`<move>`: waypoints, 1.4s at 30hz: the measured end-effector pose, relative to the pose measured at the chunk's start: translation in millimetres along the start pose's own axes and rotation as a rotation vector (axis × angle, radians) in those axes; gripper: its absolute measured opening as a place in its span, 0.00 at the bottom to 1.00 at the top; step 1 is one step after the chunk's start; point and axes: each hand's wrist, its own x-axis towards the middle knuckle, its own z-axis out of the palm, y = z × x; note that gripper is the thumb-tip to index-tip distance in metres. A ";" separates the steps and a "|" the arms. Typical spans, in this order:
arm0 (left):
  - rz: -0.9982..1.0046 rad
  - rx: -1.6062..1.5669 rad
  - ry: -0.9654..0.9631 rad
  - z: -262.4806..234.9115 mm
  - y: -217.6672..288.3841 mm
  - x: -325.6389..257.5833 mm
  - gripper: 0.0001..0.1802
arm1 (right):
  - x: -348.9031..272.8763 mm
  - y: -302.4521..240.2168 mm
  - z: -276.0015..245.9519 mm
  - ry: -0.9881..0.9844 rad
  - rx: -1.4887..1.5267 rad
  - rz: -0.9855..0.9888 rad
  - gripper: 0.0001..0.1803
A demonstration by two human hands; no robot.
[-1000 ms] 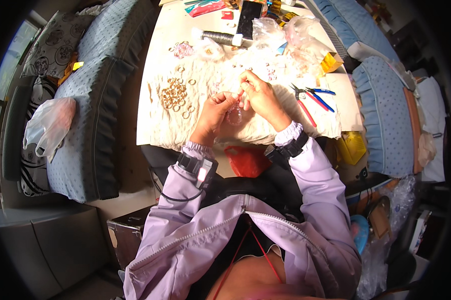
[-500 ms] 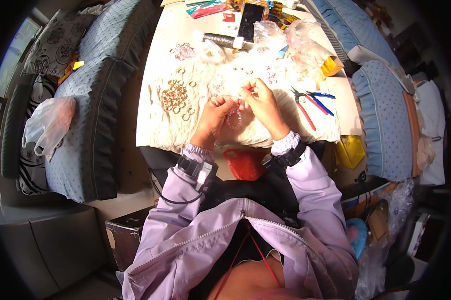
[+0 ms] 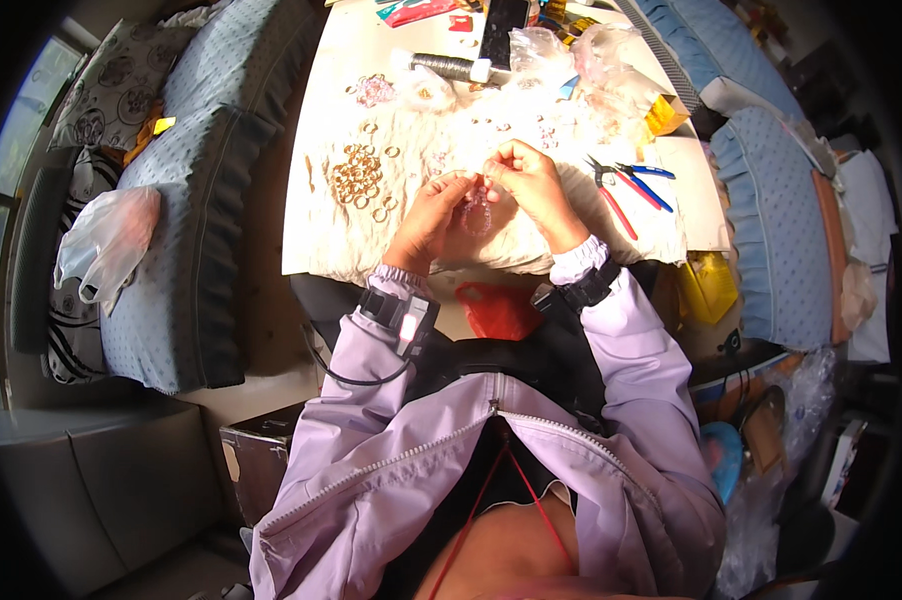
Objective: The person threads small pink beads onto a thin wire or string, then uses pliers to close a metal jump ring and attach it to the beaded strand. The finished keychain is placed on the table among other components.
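Note:
Over the near part of the cloth, my two hands work close together with their fingertips pinched. From the fingers of my left hand [image 3: 429, 218] hangs a small loop of clear pink beads [image 3: 477, 217]. My right hand [image 3: 536, 188] is pinched right beside it, at the top of the loop. Whatever sits between the right fingertips is too small to make out. Left of the hands lies a pile of gold-coloured rings [image 3: 357, 178]. Pliers with red handles [image 3: 616, 208] and pliers with blue handles [image 3: 655, 172] lie to the right.
A crumpled pale cloth [image 3: 321, 235] covers the table's near part. Farther back are a spool of dark wire [image 3: 451, 67], a cluster of pink beads [image 3: 375, 90], clear plastic bags [image 3: 611, 75] and a black phone [image 3: 504, 30]. A red bag [image 3: 499, 312] shows below the table edge.
The whole view has shifted a little, with the table sitting slightly higher and farther right. My hands stay together at the bead loop, with only slight finger movement.

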 end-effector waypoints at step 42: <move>-0.083 0.206 0.146 17.6 0.7 -19.6 0.08 | -19.5 -0.1 -2.4 0.023 -0.123 -0.135 0.07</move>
